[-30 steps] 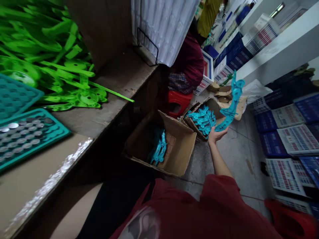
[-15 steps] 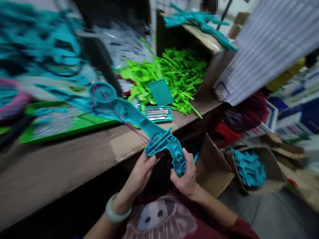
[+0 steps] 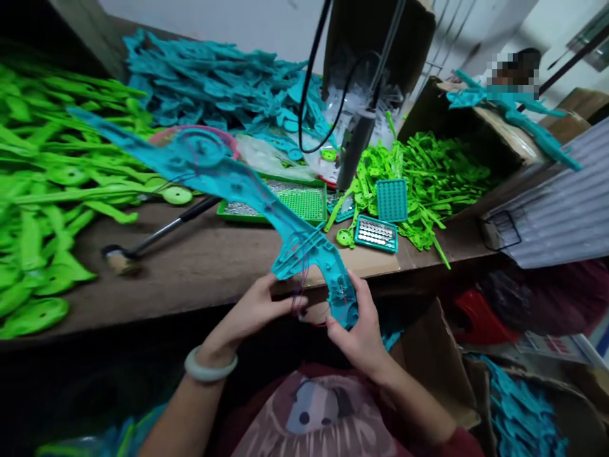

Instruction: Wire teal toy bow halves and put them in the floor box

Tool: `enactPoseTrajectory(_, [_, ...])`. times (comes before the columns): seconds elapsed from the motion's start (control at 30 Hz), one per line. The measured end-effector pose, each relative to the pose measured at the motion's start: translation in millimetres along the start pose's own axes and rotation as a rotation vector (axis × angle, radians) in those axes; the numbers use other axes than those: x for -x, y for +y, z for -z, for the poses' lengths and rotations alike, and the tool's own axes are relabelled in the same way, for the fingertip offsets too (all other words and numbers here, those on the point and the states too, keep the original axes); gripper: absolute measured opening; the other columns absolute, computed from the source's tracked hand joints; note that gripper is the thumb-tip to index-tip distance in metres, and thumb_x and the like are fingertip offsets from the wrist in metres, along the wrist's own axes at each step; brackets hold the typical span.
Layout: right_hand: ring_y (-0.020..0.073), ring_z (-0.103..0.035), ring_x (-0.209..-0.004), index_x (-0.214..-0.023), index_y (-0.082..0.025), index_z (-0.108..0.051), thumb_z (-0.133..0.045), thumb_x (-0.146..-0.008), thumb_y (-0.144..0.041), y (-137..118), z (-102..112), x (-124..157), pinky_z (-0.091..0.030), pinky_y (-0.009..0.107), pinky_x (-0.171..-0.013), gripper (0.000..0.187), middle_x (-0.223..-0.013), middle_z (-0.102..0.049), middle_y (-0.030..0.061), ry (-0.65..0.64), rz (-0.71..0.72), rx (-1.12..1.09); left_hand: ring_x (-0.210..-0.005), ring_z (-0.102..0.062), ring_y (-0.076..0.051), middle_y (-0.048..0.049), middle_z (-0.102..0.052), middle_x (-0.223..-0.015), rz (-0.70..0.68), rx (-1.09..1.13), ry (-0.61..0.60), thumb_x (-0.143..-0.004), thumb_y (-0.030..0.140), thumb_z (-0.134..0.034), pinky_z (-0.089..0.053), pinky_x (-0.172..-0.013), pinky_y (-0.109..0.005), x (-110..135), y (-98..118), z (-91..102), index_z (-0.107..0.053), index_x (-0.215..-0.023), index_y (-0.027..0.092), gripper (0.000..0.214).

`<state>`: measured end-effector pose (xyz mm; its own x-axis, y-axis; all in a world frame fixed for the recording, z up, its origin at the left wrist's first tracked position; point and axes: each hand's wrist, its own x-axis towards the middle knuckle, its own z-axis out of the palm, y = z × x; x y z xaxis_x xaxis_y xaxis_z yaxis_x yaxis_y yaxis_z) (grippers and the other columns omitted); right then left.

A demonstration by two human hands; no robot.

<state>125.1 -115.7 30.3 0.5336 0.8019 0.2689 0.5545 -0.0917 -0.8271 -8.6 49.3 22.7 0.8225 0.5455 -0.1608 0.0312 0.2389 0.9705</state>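
Note:
A turquoise plastic half-shell of a toy sword [image 3: 257, 197] slants across the view, its hollow, ribbed inside facing up. Its blade reaches far left over the bench. Thin dark red and purple wires [image 3: 301, 279] run along the inside and hang in a loop by the guard. My right hand [image 3: 361, 330] is closed round the curved handle, thumb on the near edge. Under the guard my left hand [image 3: 257, 308] supports the shell, its thumb stretched toward the hanging wires. Fingers behind the shell are hidden, and whether the thumb pinches a wire is unclear.
On the bench [image 3: 190, 279] lie green parts [image 3: 47, 190], turquoise shells [image 3: 214, 89], a green tray [image 3: 299, 202] and a small tray of silver discs [image 3: 375, 233]. A grey corded tool [image 3: 356, 149] hangs above. Cardboard boxes [image 3: 432, 355] stand at lower right; a person [image 3: 514, 73] is behind.
The view has swung left, so bench items appear farther right. My left thumb has moved off the guard toward the wires, which now hang lower. My right hand keeps its hold on the handle.

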Motion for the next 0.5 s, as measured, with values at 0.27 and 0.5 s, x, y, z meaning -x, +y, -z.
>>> enactPoseTrajectory(0.27, [0.0245, -0.057, -0.124, -0.135, -0.025, -0.055, -0.075, -0.08, -0.042, -13.8, -2.6, -24.6, -0.05, 0.037, -0.102, 0.061, -0.129, -0.061, 0.0101, -0.364, 0.145, -0.124, -0.114, -0.064, -0.037, -0.0124, -0.072, -0.114, 0.104, 0.311, 0.292, -0.069, 0.057, -0.08, -0.054, -0.099, -0.045, 2.5, 7.6, -21.4, -0.065, -0.117, 0.02, 0.062])
enactPoseTrajectory(0.5, [0.019, -0.06, -0.079, -0.088, -0.017, -0.068, -0.055, -0.088, -0.021, 97.8, 116.3, -133.4, -0.048, 0.032, -0.076, 0.014, -0.085, -0.064, 0.0059, 0.194, -0.019, 0.415, -0.073, -0.068, -0.031, -0.0019, -0.069, -0.076, 0.458, 0.405, 0.146, -0.062, 0.051, -0.085, -0.061, -0.062, -0.04, 37.4, -8.4, -20.7, -0.056, -0.115, 0.029, 0.064])
